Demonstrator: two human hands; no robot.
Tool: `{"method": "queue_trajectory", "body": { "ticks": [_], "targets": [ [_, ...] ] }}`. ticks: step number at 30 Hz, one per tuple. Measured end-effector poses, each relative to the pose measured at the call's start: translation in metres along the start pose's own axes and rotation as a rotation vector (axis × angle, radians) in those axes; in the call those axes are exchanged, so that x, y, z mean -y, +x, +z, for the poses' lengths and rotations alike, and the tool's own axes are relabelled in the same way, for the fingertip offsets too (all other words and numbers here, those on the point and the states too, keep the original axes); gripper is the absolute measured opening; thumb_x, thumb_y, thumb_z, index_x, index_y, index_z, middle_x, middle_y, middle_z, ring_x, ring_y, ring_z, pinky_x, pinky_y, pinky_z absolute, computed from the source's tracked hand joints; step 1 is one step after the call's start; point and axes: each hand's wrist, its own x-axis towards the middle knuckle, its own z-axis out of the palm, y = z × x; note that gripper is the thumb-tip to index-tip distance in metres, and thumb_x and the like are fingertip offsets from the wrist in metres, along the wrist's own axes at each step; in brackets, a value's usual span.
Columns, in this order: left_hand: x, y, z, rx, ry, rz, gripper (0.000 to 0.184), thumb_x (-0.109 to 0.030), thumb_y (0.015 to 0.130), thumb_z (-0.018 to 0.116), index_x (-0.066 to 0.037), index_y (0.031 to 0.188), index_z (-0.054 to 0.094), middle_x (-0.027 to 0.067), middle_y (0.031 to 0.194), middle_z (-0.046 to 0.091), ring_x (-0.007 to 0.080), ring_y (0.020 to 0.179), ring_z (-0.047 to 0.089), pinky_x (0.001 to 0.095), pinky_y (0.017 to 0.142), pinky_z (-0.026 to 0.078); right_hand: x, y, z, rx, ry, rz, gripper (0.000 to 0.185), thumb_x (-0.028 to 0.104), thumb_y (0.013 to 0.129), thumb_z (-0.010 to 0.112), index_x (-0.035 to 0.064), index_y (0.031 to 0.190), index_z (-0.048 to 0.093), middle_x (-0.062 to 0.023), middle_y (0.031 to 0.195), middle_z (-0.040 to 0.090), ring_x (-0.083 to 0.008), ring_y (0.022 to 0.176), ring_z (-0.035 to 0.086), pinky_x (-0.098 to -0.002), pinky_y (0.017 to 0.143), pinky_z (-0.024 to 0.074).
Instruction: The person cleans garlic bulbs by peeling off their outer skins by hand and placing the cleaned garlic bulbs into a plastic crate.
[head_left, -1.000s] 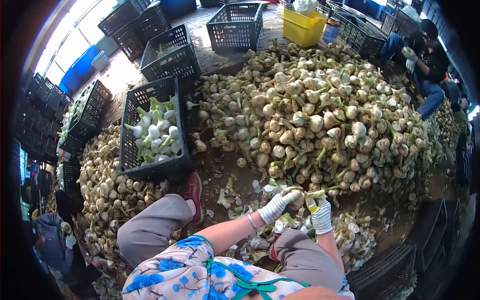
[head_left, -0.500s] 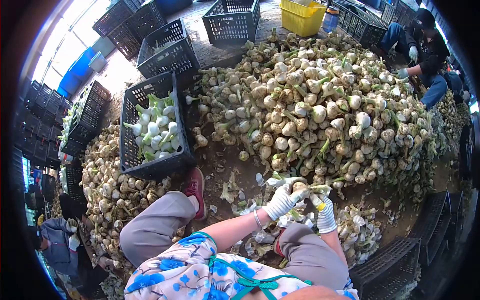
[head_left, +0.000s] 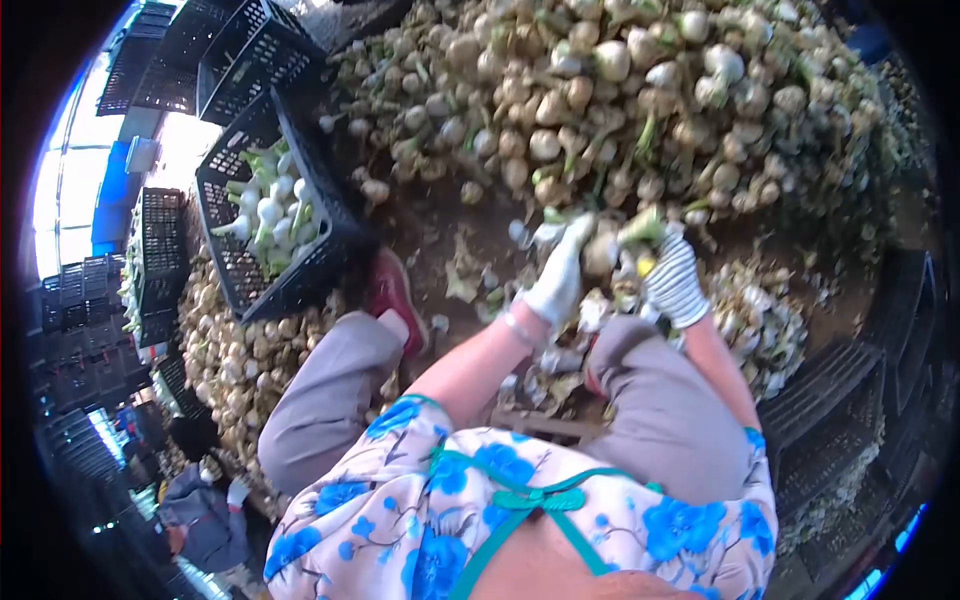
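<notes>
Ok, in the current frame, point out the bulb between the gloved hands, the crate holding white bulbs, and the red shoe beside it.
Bulb (head_left: 601, 252): head view, on its pale rounded side, slightly blurred.
Crate (head_left: 300, 285): head view, on its dark outer wall.
Red shoe (head_left: 391, 290): head view, on its upper.

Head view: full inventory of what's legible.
Handled garlic: one, pale, centre
Garlic heaps: two, tan, ahead and left
Near crate: one, black, left
Cleaned bulbs: many, white, inside it
Other crates: several, black, left and right
Peelings: many, whitish, centre ground
Coworker: one, dark clothes, lower left
Shoe: one clear, red, left of centre
Trousers: one pair, grey, lower centre
Blouse: one, blue-flowered, bottom
Left hand: one, white glove, centre
Right hand: one, white glove, centre
</notes>
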Motion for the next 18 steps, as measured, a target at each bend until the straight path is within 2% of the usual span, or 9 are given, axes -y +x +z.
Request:
{"method": "queue_trajectory", "body": {
  "ticks": [1, 2, 5, 7, 8, 10, 14, 16, 18],
  "targets": [
    [-0.014, 0.004, -0.01, 0.248, 0.051, -0.172, 0.04, -0.045, 0.088, 0.041, -0.009, 0.097, 0.056, 0.0027, 0.086, 0.06, 0.0118, 0.076, 0.057, 0.0263, 0.064, 0.047, 0.02, 0.0, 0.0, -0.046, 0.078, 0.106, 0.018, 0.007, 0.078, 0.062, 0.0027, 0.096, 0.059, -0.0061, 0.089, 0.061, -0.0125, 0.08, 0.055, -0.0256, 0.075, 0.0451],
    [-0.01, 0.015, -0.009, 0.19, 0.065, -0.164, 0.05, -0.053, 0.086, 0.037, -0.009, 0.099, 0.057, 0.0028, 0.09, 0.061, 0.0113, 0.076, 0.057, 0.0259, 0.06, 0.047, 0.023, -0.004, -0.001, -0.038, 0.381, 0.262, 0.02, 0.008, 0.079, 0.062, 0.0022, 0.098, 0.059, -0.0051, 0.091, 0.061, -0.0106, 0.081, 0.054, -0.025, 0.074, 0.0451],
    [-0.018, -0.002, 0.025, -0.008, 0.075, -0.314, 0.06, -0.065, 0.081, 0.037, -0.01, 0.095, 0.058, -0.0025, 0.06, 0.046, 0.0094, 0.056, 0.042, 0.0209, 0.043, 0.03, -0.007, -0.014, 0.004, -0.092, 0.185, 0.266, 0.022, 0.011, 0.082, 0.059, 0.003, 0.103, 0.058, -0.0029, 0.091, 0.06, -0.0098, 0.08, 0.055, -0.0242, 0.072, 0.0455],
    [0.01, 0.037, -0.028, 0.186, 0.216, -0.204, 0.051, -0.056, 0.083, 0.045, -0.008, 0.092, 0.058, 0.0019, 0.078, 0.055, 0.0098, 0.071, 0.051, 0.0294, 0.061, 0.044, -0.017, -0.013, 0.01, -0.19, 0.309, 0.378, 0.022, 0.014, 0.084, 0.058, 0.0028, 0.104, 0.057, -0.0024, 0.091, 0.06, -0.009, 0.079, 0.055, -0.0236, 0.071, 0.0457],
    [0.029, 0.05, -0.044, 0.31, 0.592, 0.315, 0.034, -0.025, 0.081, 0.062, -0.005, 0.103, 0.047, 0.0059, 0.092, 0.051, 0.0114, 0.088, 0.05, 0.0254, 0.076, 0.045, -0.014, -0.013, 0.011, -0.256, 0.405, 0.402, 0.022, 0.015, 0.085, 0.057, 0.002, 0.103, 0.058, -0.0025, 0.091, 0.06, -0.0086, 0.079, 0.055, -0.0233, 0.071, 0.0457],
    [0.006, -0.014, 0.003, 0.061, 0.759, 0.477, 0.048, -0.013, 0.077, 0.067, -0.002, 0.114, 0.039, 0.0074, 0.106, 0.051, 0.0103, 0.099, 0.05, 0.0269, 0.09, 0.04, -0.032, -0.017, 0.013, -0.28, 0.485, 0.364, 0.022, 0.014, 0.086, 0.056, -0.0003, 0.103, 0.057, -0.0034, 0.091, 0.06, -0.0079, 0.08, 0.055, -0.0228, 0.07, 0.0459],
    [0.006, 0.016, -0.006, -0.081, 0.545, 0.556, 0.051, -0.006, 0.076, 0.066, -0.002, 0.118, 0.038, 0.0049, 0.099, 0.055, 0.0102, 0.092, 0.052, 0.0243, 0.082, 0.044, -0.014, -0.01, 0.027, -0.355, 0.483, 0.356, 0.022, 0.012, 0.086, 0.056, -0.0028, 0.102, 0.057, -0.0044, 0.091, 0.06, -0.0095, 0.078, 0.054, -0.0239, 0.071, 0.0453],
    [-0.014, 0.017, -0.007, -0.004, 0.617, 0.403, 0.053, -0.008, 0.075, 0.066, -0.002, 0.12, 0.038, 0.0057, 0.099, 0.055, 0.0112, 0.089, 0.053, 0.0239, 0.08, 0.045, -0.038, -0.013, 0.022, -0.334, 0.017, 0.26, 0.018, 0.008, 0.084, 0.057, 0.0005, 0.1, 0.058, -0.0062, 0.09, 0.06, -0.0124, 0.076, 0.054, -0.0267, 0.069, 0.0449],
    [-0.028, 0.002, 0.0, 0.07, 1.15, 0.619, 0.056, -0.007, 0.073, 0.067, -0.001, 0.12, 0.038, 0.0059, 0.098, 0.056, 0.0118, 0.089, 0.053, 0.0246, 0.078, 0.046, -0.042, -0.013, 0.016, -0.264, -0.209, 0.023, 0.019, 0.007, 0.086, 0.054, -0.0013, 0.102, 0.058, -0.0041, 0.092, 0.061, -0.0083, 0.078, 0.052, -0.0232, 0.07, 0.0437]
  ]
}}
